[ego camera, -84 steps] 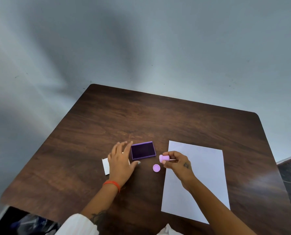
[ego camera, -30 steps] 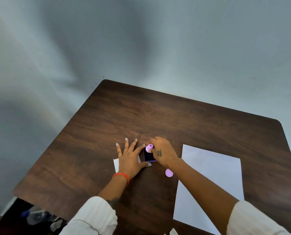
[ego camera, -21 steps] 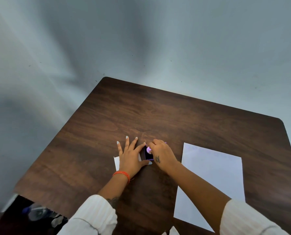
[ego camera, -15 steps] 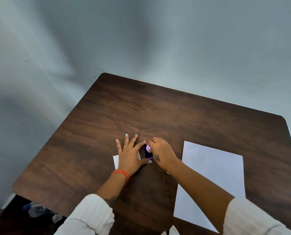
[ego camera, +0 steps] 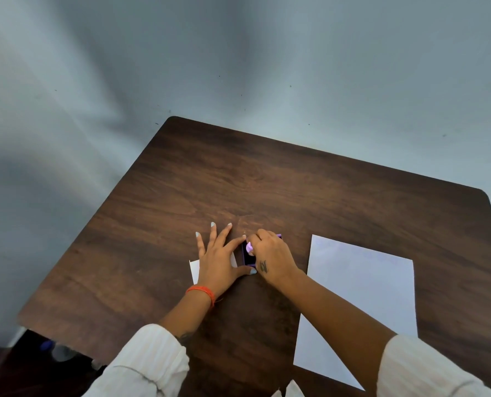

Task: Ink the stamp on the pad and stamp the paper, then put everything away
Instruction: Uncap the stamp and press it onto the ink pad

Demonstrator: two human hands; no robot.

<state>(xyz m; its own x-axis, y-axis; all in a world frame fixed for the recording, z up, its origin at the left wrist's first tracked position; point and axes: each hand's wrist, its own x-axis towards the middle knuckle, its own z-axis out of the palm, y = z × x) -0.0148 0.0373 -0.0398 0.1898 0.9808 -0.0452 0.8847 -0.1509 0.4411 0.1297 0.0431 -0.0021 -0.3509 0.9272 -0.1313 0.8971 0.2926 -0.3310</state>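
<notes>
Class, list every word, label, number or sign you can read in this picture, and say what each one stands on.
None can be read.
Right hand: a small dark mark on its back, too small to read.
Paper: blank where visible.
Ink pad and stamp: no lettering visible.

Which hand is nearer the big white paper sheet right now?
Right. The right hand is on the ink pad, beside the paper sheet; the left hand lies flat beyond the pad.

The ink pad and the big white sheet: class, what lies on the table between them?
In the head view, only the right hand, gripping the stamp on the ink pad, and bare table lie before the white sheet.
</notes>
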